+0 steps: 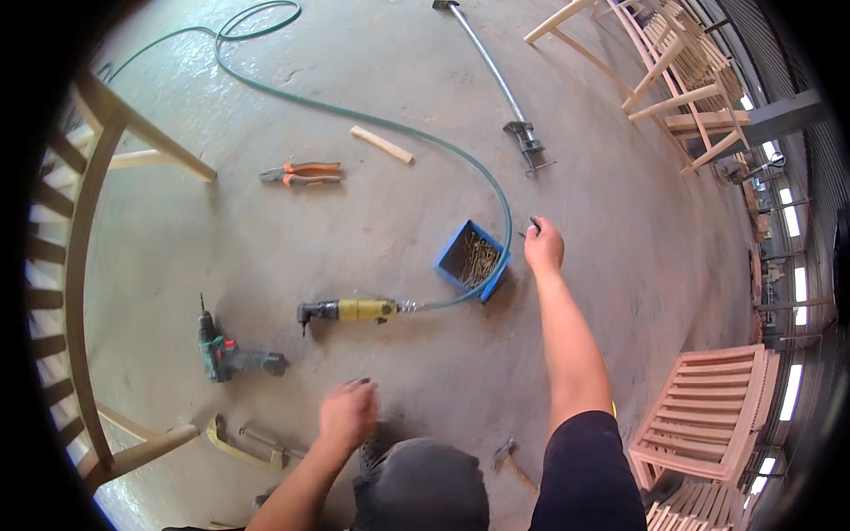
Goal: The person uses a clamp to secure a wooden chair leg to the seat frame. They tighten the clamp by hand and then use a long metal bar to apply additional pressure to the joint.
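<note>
A view from above looks down at a person working low over a grey concrete floor (pixel 372 212), both bare arms reaching forward. The right hand (pixel 544 247) is stretched out well ahead, fingers pinched together on a small dark object (pixel 534 225) (too small to identify, possibly a screw). This hand hovers just right of a blue box (pixel 450 252) filled with screws, which sits on the floor near the middle of the view. The left hand (pixel 348 412) is lower and closer to the body, knuckles up and fingers curled downward toward the floor; whether it holds anything cannot be told.

A green hose (pixel 372 116) loops from the top of the view, curves around the right side of the blue box and joins a yellow air tool (pixel 350 311) lying between the two hands. Left of that lies a green cordless drill (pixel 226 352). Further away are orange-handled pliers (pixel 301 173) and a short wooden stick (pixel 382 144). A long metal bar clamp (pixel 496 80) lies at the top. A yellowish clamp (pixel 243 445) rests near the left forearm, and a hammer (pixel 509 458) lies beside the right upper arm. Unfinished wooden chair frames stand at the left edge (pixel 84 257), the upper right (pixel 682 71) and the lower right (pixel 708 416).
</note>
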